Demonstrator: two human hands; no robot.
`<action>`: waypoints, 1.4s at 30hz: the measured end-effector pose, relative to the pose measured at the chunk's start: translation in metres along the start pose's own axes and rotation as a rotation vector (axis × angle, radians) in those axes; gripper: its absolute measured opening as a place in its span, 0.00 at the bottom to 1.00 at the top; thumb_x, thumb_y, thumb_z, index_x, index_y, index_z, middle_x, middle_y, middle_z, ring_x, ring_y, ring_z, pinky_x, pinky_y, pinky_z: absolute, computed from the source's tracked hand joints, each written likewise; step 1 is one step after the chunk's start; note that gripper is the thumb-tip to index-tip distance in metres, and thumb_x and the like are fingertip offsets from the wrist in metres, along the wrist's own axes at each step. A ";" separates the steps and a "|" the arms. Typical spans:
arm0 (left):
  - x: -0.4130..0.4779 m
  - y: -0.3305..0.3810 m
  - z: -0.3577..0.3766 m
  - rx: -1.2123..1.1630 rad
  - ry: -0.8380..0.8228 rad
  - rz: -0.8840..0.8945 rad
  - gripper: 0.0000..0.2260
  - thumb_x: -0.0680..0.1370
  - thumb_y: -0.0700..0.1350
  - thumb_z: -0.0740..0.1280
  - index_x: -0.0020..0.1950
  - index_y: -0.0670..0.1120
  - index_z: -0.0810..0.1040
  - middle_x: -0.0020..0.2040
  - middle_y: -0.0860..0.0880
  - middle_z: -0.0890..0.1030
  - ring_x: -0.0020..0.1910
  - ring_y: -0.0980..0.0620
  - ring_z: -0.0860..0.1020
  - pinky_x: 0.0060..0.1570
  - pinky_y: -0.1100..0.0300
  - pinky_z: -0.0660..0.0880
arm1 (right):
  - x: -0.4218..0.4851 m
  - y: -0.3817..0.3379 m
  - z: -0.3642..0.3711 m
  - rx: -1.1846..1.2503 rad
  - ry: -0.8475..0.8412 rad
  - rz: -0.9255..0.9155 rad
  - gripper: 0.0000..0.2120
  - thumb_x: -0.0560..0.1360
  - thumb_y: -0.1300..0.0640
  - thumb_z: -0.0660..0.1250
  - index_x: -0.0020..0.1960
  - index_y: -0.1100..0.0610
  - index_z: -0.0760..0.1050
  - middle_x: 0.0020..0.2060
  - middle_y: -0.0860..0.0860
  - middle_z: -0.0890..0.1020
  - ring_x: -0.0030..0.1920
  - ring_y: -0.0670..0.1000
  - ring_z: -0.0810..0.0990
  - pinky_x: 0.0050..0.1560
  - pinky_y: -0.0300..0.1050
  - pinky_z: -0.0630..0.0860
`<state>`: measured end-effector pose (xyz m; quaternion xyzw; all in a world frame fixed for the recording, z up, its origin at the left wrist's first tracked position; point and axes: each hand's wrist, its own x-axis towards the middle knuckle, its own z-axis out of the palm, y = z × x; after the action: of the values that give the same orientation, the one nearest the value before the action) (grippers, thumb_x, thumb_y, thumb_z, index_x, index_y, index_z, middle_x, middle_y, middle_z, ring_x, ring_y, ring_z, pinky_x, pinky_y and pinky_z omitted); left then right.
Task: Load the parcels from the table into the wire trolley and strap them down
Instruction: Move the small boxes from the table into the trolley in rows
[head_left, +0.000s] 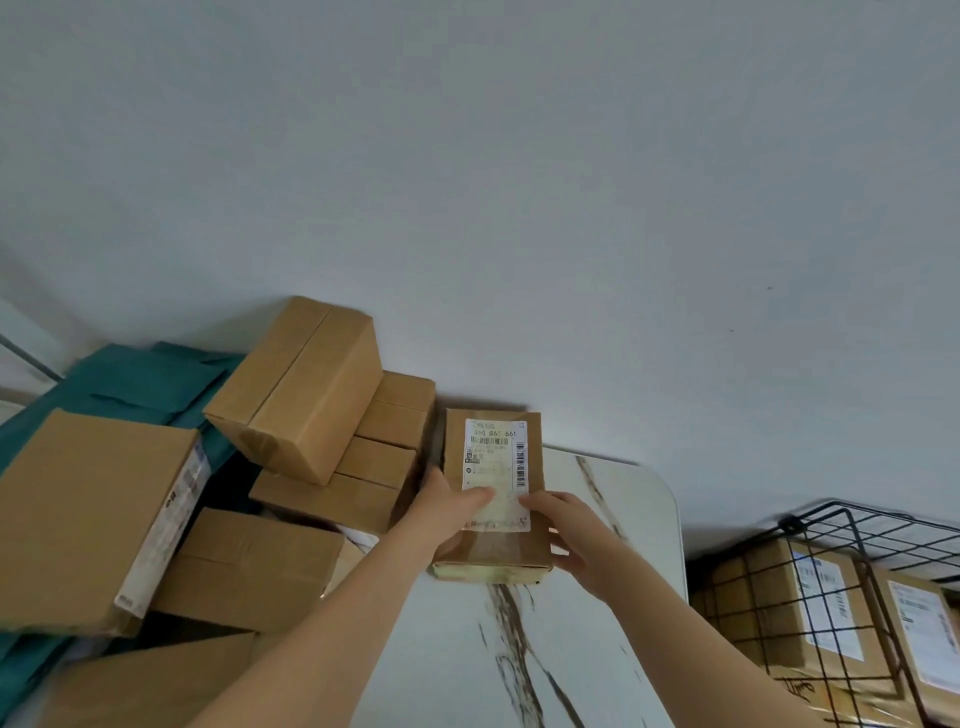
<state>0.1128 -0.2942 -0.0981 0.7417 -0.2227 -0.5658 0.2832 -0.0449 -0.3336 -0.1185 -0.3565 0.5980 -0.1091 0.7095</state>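
Observation:
A small brown parcel (493, 467) with a white shipping label lies on the marble-patterned table (623, 519), near the wall. My left hand (449, 512) grips its left side with the thumb lying on the label. My right hand (574, 540) grips its right near corner, thumb on top. At the lower right stands the black wire trolley (852, 561) with labelled cardboard parcels (810, 603) inside it.
A heap of brown cardboard boxes (301, 389) covers the table's left half, with a large box (93, 519) at the far left. Teal mailer bags (130, 384) lie behind and under them. A plain pale wall rises behind the table.

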 end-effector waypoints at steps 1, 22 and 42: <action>-0.003 0.001 0.001 -0.013 -0.017 0.010 0.23 0.77 0.42 0.67 0.70 0.45 0.64 0.65 0.48 0.75 0.60 0.49 0.75 0.54 0.59 0.73 | -0.002 0.001 -0.003 0.020 0.004 0.001 0.21 0.74 0.54 0.68 0.64 0.58 0.69 0.54 0.55 0.81 0.55 0.53 0.80 0.48 0.47 0.79; -0.048 -0.008 0.047 0.016 -0.302 0.094 0.32 0.71 0.54 0.71 0.72 0.56 0.61 0.59 0.52 0.79 0.58 0.50 0.76 0.63 0.44 0.70 | -0.099 0.038 -0.069 0.253 0.176 -0.128 0.17 0.73 0.54 0.69 0.59 0.58 0.71 0.51 0.59 0.83 0.48 0.56 0.81 0.46 0.49 0.78; -0.168 -0.013 0.271 0.186 -0.377 0.235 0.30 0.69 0.57 0.73 0.67 0.53 0.67 0.58 0.52 0.79 0.55 0.50 0.77 0.58 0.46 0.74 | -0.229 0.136 -0.253 0.378 0.340 -0.279 0.18 0.73 0.52 0.70 0.60 0.55 0.71 0.51 0.55 0.81 0.53 0.55 0.80 0.54 0.51 0.79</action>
<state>-0.1927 -0.2212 -0.0408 0.6146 -0.4078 -0.6345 0.2309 -0.3760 -0.1972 -0.0367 -0.2731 0.6228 -0.3734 0.6310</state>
